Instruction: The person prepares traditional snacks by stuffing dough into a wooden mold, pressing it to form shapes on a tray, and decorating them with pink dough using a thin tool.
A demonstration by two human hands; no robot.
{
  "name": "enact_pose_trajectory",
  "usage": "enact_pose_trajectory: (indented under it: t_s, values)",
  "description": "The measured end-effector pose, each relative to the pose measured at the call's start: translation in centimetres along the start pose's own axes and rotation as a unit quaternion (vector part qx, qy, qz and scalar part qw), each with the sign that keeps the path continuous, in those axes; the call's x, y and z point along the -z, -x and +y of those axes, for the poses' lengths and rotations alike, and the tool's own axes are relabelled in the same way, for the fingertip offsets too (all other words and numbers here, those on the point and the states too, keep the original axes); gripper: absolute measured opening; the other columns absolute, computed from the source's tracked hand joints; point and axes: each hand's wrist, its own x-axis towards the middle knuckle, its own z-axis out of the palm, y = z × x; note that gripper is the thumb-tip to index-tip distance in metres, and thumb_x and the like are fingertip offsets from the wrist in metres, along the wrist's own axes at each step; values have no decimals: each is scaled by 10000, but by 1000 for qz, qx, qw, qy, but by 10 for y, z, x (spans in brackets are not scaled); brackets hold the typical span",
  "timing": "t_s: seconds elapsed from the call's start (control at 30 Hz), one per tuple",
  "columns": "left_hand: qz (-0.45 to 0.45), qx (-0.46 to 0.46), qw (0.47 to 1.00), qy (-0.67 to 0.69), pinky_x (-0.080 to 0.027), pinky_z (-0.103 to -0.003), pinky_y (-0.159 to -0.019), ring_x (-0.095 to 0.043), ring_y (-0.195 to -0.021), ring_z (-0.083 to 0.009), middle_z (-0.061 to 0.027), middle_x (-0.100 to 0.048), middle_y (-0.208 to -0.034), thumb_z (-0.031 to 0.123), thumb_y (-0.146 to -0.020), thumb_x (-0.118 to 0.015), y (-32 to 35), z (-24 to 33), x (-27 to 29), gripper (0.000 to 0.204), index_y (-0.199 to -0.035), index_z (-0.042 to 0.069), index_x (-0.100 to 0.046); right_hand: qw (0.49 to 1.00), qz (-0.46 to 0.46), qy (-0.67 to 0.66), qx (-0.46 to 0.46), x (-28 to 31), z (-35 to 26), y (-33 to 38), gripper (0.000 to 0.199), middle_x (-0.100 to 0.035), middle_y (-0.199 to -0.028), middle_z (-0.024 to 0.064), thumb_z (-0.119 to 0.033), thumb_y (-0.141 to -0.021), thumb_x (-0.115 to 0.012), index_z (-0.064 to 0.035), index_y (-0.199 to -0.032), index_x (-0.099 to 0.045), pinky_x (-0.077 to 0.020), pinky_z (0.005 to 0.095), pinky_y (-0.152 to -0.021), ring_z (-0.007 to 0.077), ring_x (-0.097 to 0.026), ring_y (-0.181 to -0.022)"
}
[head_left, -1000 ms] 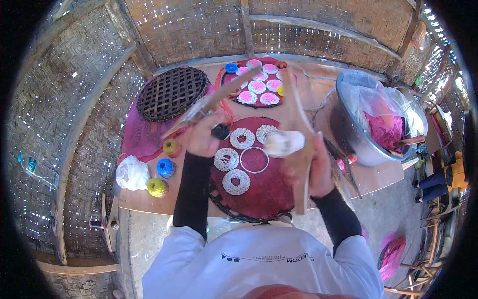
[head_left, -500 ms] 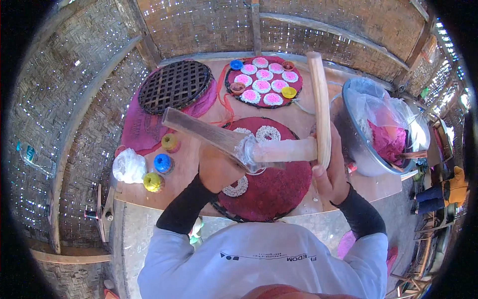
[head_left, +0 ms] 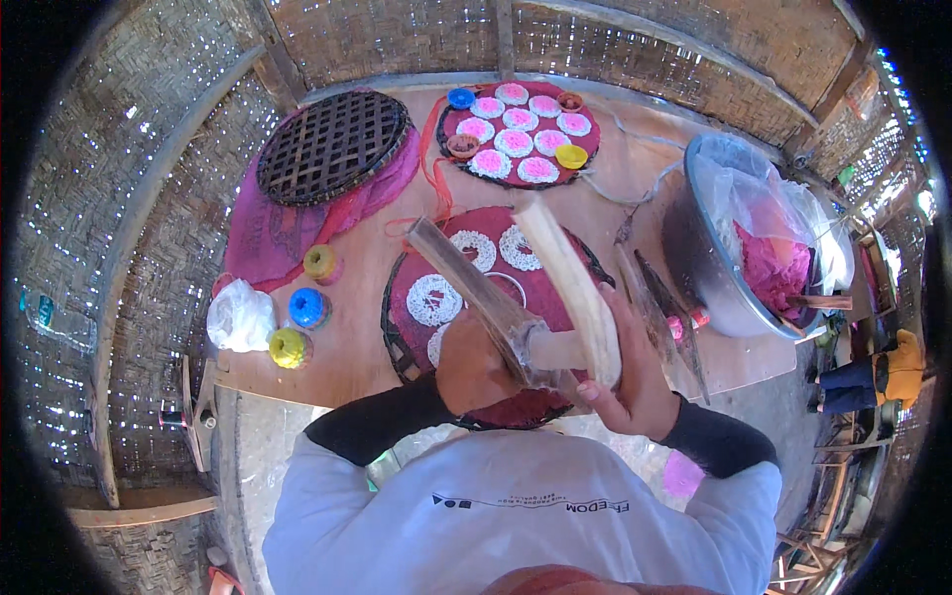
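Note:
Both hands hold a two-part wooden press over the near round red tray [head_left: 496,222]. My left hand [head_left: 470,369] is closed round the press's brown wooden body [head_left: 461,273], which slants up to the left. My right hand [head_left: 640,382] grips the pale, curved handle of the plunger [head_left: 560,268], thumb at its lower end. A whitish cylinder [head_left: 557,350] joins the two parts, its left end inside the body. White lacy rounds [head_left: 434,299] lie on the tray beside a thin white hoop [head_left: 511,285]; my hands and the press cover part of it.
A far tray [head_left: 483,151] bears several pink-and-white rounds and small bowls. On the left are a dark lattice basket [head_left: 337,149], colored jars [head_left: 308,308] and a plastic bag [head_left: 241,315]. On the right, a large basin [head_left: 709,268] holds pink dough-like stuff [head_left: 769,260]; dark sticks lie beside it.
The press has come lower and nearer, and its handle now tilts to the left. Less of the whitish cylinder shows between the two parts. More white rounds and the hoop have come into sight.

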Motion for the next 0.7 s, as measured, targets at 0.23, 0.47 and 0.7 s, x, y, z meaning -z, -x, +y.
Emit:
enact_pose_trajectory:
  t_s: [0.23,0.47,0.7]
  values:
    - [89,110,969,200,-436,-381,-807,-555,-908,-288,-118,-567,-1002,323,-579,-748,-28,-45,-1,544,-1020,65,-560,748,-276,-479,-368,33,46,-31,786,-382,-1301,91,-423,-775,-612,-1,-1340,-264,-285,290,-971,142,-365,-1163]
    - [129,-117,683,709,-280,-415,-1005,-274,-1269,-288,-134,-333,-1350,660,-705,-529,-100,-94,100,930,-1357,67,-233,786,-243,-469,-322,42,61,-41,675,-452,-1238,61,-429,-821,-543,19,-1288,-354,-254,267,-977,153,-403,-1134]
    - [-83,-217,442,866,-248,-452,-1019,-284,-1262,-295,-98,-347,-1351,728,-727,-380,-110,-122,68,917,-1373,100,-211,708,-334,-465,-412,33,113,-48,638,-467,-1189,70,-506,-850,-456,-36,-1276,-383,-391,282,-860,141,-467,-1026]
